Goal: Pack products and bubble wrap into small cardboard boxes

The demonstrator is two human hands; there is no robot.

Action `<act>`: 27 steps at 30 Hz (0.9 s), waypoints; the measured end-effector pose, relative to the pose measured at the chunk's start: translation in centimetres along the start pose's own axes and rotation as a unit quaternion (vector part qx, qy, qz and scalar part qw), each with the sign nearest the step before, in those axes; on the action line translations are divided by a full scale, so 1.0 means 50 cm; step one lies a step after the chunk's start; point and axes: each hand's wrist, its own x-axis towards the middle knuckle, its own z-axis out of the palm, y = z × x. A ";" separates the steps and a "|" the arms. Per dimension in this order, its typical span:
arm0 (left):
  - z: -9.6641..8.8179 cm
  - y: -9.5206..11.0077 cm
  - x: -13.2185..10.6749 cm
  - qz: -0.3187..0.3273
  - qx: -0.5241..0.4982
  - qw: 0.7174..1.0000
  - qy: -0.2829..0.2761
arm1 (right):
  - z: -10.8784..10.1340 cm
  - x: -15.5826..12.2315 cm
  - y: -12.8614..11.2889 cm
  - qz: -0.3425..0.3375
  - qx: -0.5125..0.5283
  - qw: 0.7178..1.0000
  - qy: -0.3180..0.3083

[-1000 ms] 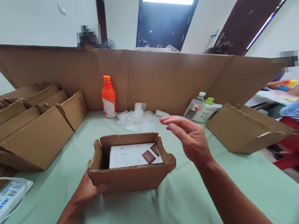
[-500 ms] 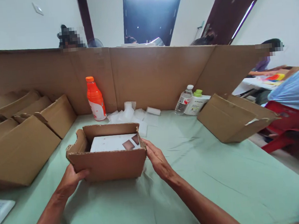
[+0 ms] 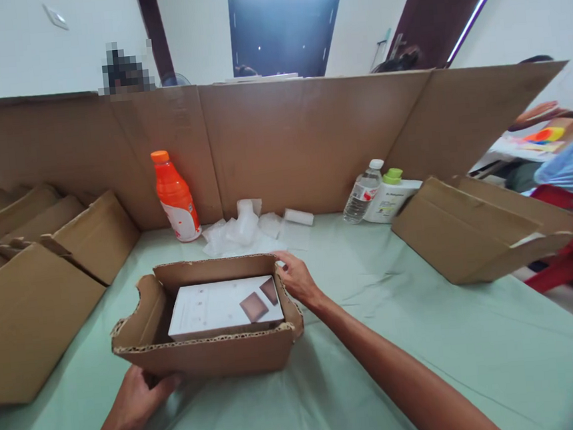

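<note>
A small open cardboard box point(image 3: 206, 356) sits on the green tablecloth in front of me. Inside it lies a white flat package point(image 3: 219, 308) with two brown squares printed on top. My left hand point(image 3: 139, 398) grips the box's near left bottom corner, fingers curled under it. My right hand point(image 3: 296, 278) holds the far right corner of the box, fingers pressed on its rim.
A tall cardboard screen point(image 3: 285, 141) stands across the table's far side. An orange bottle point(image 3: 175, 196), crumpled clear plastic bags point(image 3: 247, 228), a water bottle point(image 3: 363, 193) and a white green-capped bottle point(image 3: 390, 196) stand before it. Folded cartons point(image 3: 32, 284) lie left, another carton point(image 3: 478, 228) right. Other people sit beyond.
My right hand came down from the air onto the box's right side, then slid to its far right corner. The box has been drawn nearer to me.
</note>
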 end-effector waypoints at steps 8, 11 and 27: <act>0.010 -0.063 0.006 0.024 0.059 0.998 -0.013 | 0.086 0.181 0.015 -0.043 -0.203 0.976 -0.066; 0.008 -0.068 0.002 0.026 0.068 0.997 -0.012 | 0.096 0.204 0.022 -0.028 -0.186 0.981 -0.039; 0.012 0.037 -0.015 -0.032 -0.055 0.998 0.007 | -0.128 -0.181 -0.014 0.231 0.290 0.897 0.242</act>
